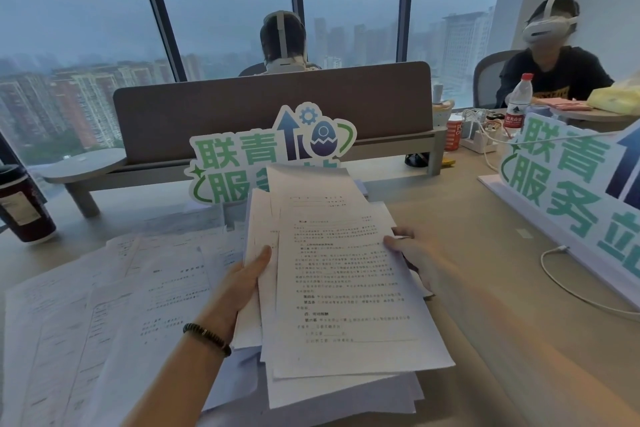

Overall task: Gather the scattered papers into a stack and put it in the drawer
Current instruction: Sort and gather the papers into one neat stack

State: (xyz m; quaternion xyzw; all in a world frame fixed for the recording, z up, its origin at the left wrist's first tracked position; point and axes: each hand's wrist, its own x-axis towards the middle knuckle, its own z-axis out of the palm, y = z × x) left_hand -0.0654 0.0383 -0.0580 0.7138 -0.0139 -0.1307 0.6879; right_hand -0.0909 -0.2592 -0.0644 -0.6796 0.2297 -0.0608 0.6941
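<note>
Papers lie scattered in overlapping sheets across the left half of the pale table, the largest spread in view, reaching to its near edge. Above them, at the centre, the person holds a partly gathered stack with uneven, fanned edges; its long axis runs away from the person toward a green-lettered sign standing behind it. The left hand grips the stack's left edge, thumb on top, fingers hidden beneath. The right hand, slightly blurred, holds the right edge, its fingers curled around the sheets. The loose sheets lie directly left of and below the left hand, so that hand looks nearer to them. No drawer is visible. A cup stands at far left.
</note>
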